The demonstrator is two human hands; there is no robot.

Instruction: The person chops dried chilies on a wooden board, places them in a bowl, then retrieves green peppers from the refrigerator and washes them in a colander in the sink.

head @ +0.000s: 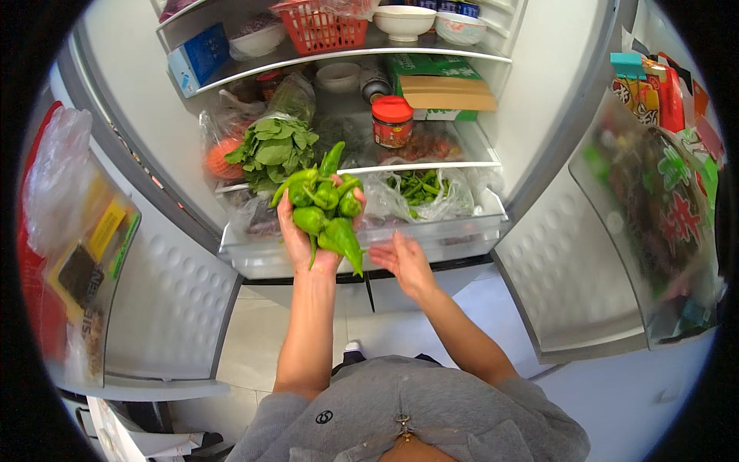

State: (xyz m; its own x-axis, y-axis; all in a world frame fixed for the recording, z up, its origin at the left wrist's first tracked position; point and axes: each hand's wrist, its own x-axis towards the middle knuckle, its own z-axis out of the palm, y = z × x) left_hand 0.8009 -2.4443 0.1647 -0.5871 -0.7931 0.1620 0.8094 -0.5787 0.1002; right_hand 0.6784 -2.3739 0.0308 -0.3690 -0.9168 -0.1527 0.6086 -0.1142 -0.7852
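Note:
My left hand point(312, 248) holds a heap of green peppers point(326, 211) in its palm, above the front left of a pulled-out refrigerator drawer point(427, 239). To its right, my right hand point(404, 265) holds nothing, with its fingers spread at the drawer's front wall. A plastic bag with smaller green peppers point(424, 187) lies in the drawer. Just behind the heap, a bunch of leafy greens point(274, 144) rests on the shelf in clear wrap. A red-lidded jar point(392, 122) stands farther right on that shelf.
Two refrigerator doors point(173, 306) stand wide at both sides, with packed door bins point(652, 231). Bowls point(404, 22), a red plastic basket point(323, 29) and a blue box point(205, 55) occupy the upper shelf. A green carton point(441, 72) lies below them.

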